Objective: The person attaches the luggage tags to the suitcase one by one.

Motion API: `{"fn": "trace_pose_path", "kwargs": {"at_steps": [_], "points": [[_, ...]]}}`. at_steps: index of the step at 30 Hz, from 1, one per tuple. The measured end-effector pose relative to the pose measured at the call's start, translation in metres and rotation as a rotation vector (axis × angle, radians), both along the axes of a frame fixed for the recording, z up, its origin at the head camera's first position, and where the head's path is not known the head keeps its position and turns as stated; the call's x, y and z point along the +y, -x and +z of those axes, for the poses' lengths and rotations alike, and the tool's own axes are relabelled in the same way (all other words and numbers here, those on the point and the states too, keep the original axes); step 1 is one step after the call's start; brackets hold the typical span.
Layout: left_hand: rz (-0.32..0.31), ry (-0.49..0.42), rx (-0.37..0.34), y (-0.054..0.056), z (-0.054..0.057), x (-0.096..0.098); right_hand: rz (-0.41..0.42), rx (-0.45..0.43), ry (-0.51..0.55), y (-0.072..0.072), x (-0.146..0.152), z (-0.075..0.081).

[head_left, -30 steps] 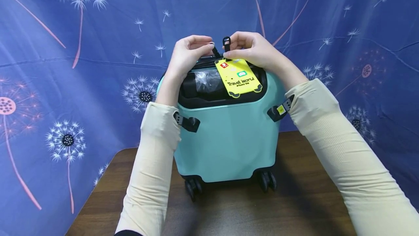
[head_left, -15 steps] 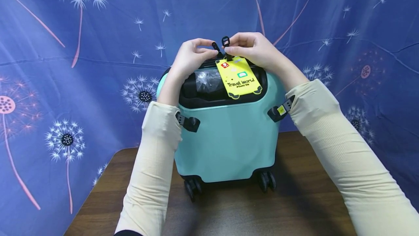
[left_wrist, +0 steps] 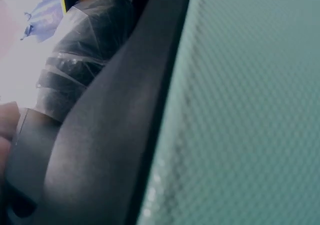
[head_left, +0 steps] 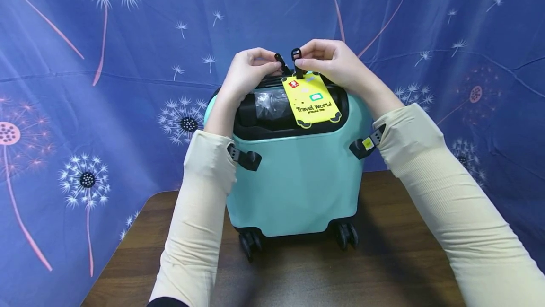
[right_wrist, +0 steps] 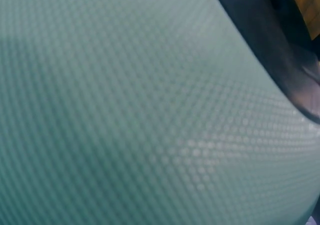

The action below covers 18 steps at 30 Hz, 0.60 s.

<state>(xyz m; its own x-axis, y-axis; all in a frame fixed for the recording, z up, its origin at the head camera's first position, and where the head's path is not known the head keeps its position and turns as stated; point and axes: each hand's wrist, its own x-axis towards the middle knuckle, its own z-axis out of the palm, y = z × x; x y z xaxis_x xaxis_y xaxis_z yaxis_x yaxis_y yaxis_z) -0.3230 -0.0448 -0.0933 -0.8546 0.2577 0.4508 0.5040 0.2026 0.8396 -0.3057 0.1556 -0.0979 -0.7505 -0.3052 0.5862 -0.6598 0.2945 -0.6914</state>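
Observation:
A turquoise suitcase (head_left: 298, 179) stands upright on its wheels, its textured shell filling much of both wrist views. From its top hangs a yellow luggage tag (head_left: 312, 101) printed "Travel World", lying over the black recess at the front. The tag's black strap has two loose ends standing up. My left hand (head_left: 251, 70) pinches the plain strap end between thumb and fingers. With my right hand (head_left: 328, 61) I pinch the buckle end, whose small black buckle (head_left: 296, 53) sticks up above the fingertips. The two ends are a small gap apart.
Clear plastic film (head_left: 271, 104) wraps a black part in the suitcase's recess, also showing as crinkled film (left_wrist: 80, 50) in the left wrist view. Underneath is a brown wooden table (head_left: 294, 278). A blue dandelion-print cloth (head_left: 127, 122) hangs close behind.
My left hand has come slightly down and right, and more of the plain strap end shows above its fingertips. The right hand has barely moved, and the suitcase stays put.

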Motion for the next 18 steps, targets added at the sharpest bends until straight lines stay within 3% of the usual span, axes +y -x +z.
{"fn": "trace_pose_path", "kwargs": {"at_steps": [5,13,18], "points": [[-0.019,-0.077,-0.022,-0.001,0.0007,-0.0035,0.001,-0.009,-0.007,0.0003,-0.0024,0.0005],[-0.021,0.039,-0.01,-0.0041,0.0014,-0.0036,-0.017,-0.023,-0.026,0.0002,-0.0035,0.0015],[-0.001,0.092,-0.014,-0.0039,-0.0002,0.0005,-0.079,-0.017,-0.052,-0.0034,-0.0001,0.0007]]}}
